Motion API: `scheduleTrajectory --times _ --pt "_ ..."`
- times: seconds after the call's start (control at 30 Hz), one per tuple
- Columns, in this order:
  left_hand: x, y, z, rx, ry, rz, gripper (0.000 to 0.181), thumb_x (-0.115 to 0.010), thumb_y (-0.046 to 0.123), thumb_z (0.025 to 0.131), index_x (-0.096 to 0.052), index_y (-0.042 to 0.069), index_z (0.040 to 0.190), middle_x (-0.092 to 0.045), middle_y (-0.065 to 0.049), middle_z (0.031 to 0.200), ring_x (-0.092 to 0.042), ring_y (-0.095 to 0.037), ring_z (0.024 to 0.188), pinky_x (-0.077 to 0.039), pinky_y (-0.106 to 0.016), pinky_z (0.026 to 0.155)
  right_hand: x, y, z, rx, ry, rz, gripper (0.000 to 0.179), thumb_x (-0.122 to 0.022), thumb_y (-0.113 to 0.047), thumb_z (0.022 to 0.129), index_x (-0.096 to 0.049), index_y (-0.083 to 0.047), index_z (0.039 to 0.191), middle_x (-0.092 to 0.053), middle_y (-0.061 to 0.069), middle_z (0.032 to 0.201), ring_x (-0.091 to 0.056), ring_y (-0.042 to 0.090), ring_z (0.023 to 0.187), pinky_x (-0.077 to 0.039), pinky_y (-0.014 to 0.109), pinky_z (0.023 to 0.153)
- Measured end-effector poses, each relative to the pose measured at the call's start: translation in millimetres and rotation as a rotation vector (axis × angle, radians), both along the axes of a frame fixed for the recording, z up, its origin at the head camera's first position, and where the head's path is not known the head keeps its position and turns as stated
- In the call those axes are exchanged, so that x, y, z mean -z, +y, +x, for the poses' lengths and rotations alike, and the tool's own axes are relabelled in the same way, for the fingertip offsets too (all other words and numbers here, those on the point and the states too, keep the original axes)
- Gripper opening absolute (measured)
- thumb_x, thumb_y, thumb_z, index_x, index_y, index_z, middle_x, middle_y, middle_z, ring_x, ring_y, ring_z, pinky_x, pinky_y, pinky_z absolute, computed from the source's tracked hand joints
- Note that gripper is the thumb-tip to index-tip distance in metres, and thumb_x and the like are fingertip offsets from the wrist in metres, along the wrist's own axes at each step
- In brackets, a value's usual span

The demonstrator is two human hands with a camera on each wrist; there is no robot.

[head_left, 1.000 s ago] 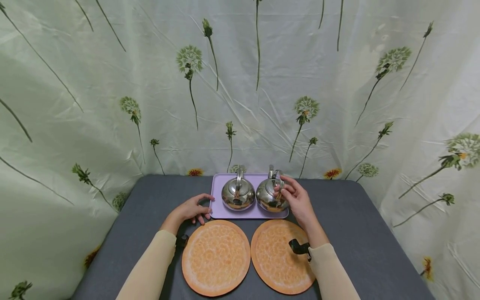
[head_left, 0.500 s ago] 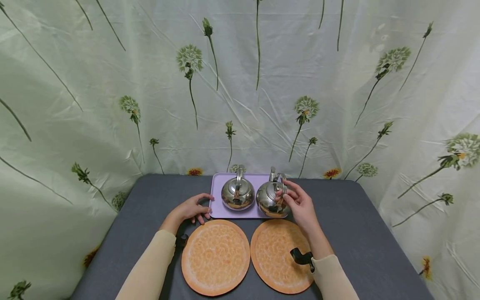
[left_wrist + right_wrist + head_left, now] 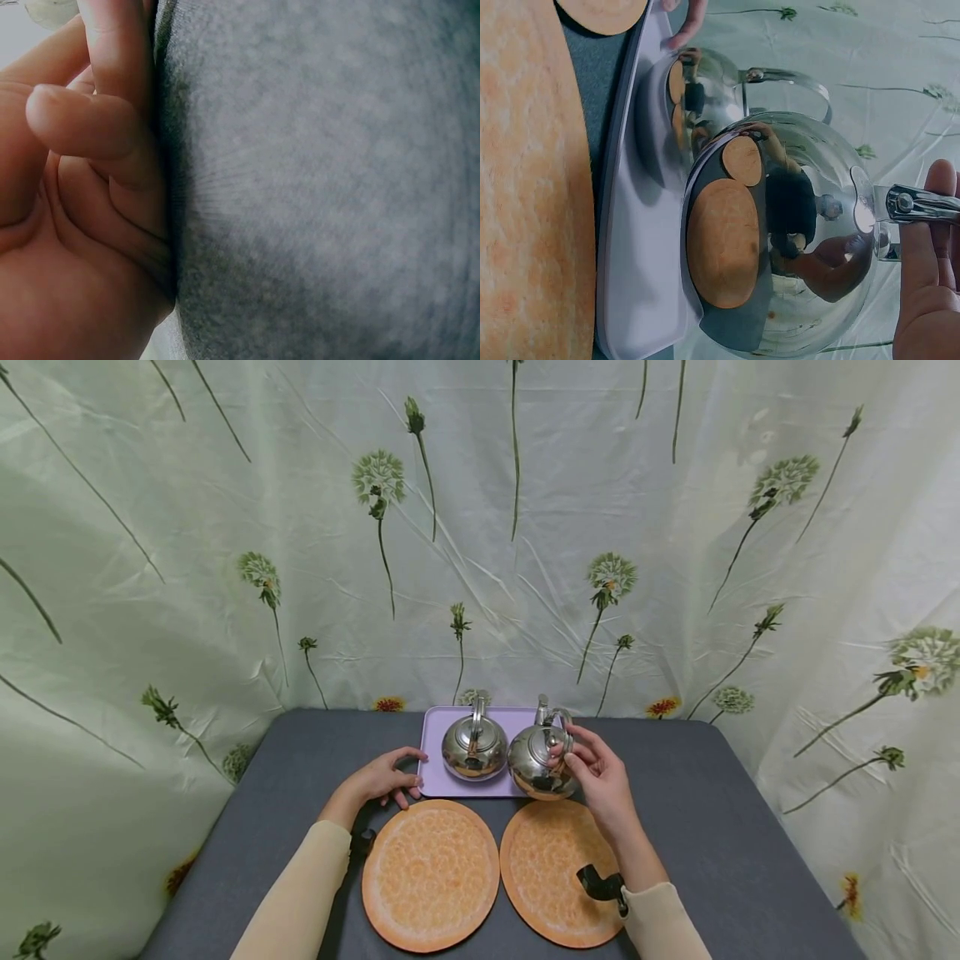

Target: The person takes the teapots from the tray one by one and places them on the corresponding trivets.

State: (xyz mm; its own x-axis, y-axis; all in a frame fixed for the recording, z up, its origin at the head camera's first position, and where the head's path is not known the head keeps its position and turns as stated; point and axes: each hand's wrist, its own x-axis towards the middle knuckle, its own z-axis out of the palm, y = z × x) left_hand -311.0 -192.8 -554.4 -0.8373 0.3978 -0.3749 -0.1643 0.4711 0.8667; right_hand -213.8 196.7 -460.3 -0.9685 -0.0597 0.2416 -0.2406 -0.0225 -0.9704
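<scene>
Two round, shiny steel teapots are at the purple tray in the head view. My right hand grips the right teapot by its handle, with fingers and thumb around it. That teapot tilts a little, and its lower body overlaps the tray's front rim. The left teapot stands upright on the tray, its handle raised. My left hand touches the tray's left edge with its fingertips, fingers relaxed. In the left wrist view, the left hand's fingers lie beside the grey tabletop; the tray is out of sight there.
Two round, orange-brown mats lie side by side in front of the tray: a left mat and a right mat, partly under my right wrist. The grey table ends at a flower-printed curtain.
The right teapot, held by its handle, has moved toward me, so it now covers part of the tray's front rim. My left hand and the left teapot have stayed in place.
</scene>
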Motion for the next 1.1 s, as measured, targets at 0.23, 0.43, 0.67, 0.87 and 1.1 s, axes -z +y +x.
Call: scheduleTrajectory --times 0.23,0.43,0.67,0.87,1.1 --pt "0.6 -0.3 -0.2 0.002 0.002 0.007 0.049 -0.069 0.029 0.095 -0.050 0.026 0.140 -0.076 -0.007 0.087 -0.070 -0.016 0.057 -0.039 -0.025 0.044 -2.6 -4 7.4 -0.001 0.010 -0.007 0.046 -0.058 -0.012 0.101 -0.047 -0.010 0.146 -0.071 0.007 0.109 -0.072 0.016 0.093 -0.055 0.028 0.089" --pt "0.0 0.1 0.1 -0.002 0.005 -0.002 0.048 -0.069 0.029 0.095 -0.050 0.026 0.139 -0.076 -0.007 0.086 -0.070 -0.017 0.057 -0.039 -0.026 0.044 -2.4 -9 14.8 -0.012 0.008 -0.028 0.044 -0.059 -0.012 0.101 -0.050 -0.011 0.144 -0.072 0.006 0.109 -0.072 0.015 0.093 -0.056 0.029 0.087" --pt "-0.5 1.1 -0.5 -0.010 0.006 -0.010 0.047 -0.067 0.028 0.096 -0.050 0.027 0.140 -0.076 -0.006 0.085 -0.070 -0.017 0.058 -0.038 -0.026 0.044 -3.6 -14 20.3 -0.024 0.039 -0.050 0.044 -0.059 -0.010 0.100 -0.050 -0.007 0.143 -0.073 0.006 0.107 -0.073 0.015 0.092 -0.056 0.028 0.085" --pt "-1.3 1.9 -0.3 -0.022 0.000 -0.012 0.047 -0.067 0.028 0.096 -0.050 0.027 0.140 -0.076 -0.006 0.085 -0.071 -0.018 0.058 -0.038 -0.026 0.044 -7.7 -16 25.2 -0.037 0.049 -0.041 0.046 -0.059 -0.011 0.100 -0.047 -0.003 0.144 -0.073 0.001 0.105 -0.072 0.014 0.090 -0.056 0.028 0.083" --pt "-2.9 2.8 0.9 -0.019 0.004 -0.013 0.046 -0.066 0.027 0.097 -0.050 0.027 0.140 -0.076 -0.006 0.085 -0.071 -0.018 0.058 -0.037 -0.025 0.044 -12.2 -19 31.0 -0.062 0.064 -0.042 0.046 -0.059 -0.010 0.100 -0.047 -0.002 0.144 -0.074 -0.001 0.105 -0.072 0.014 0.090 -0.056 0.029 0.082"
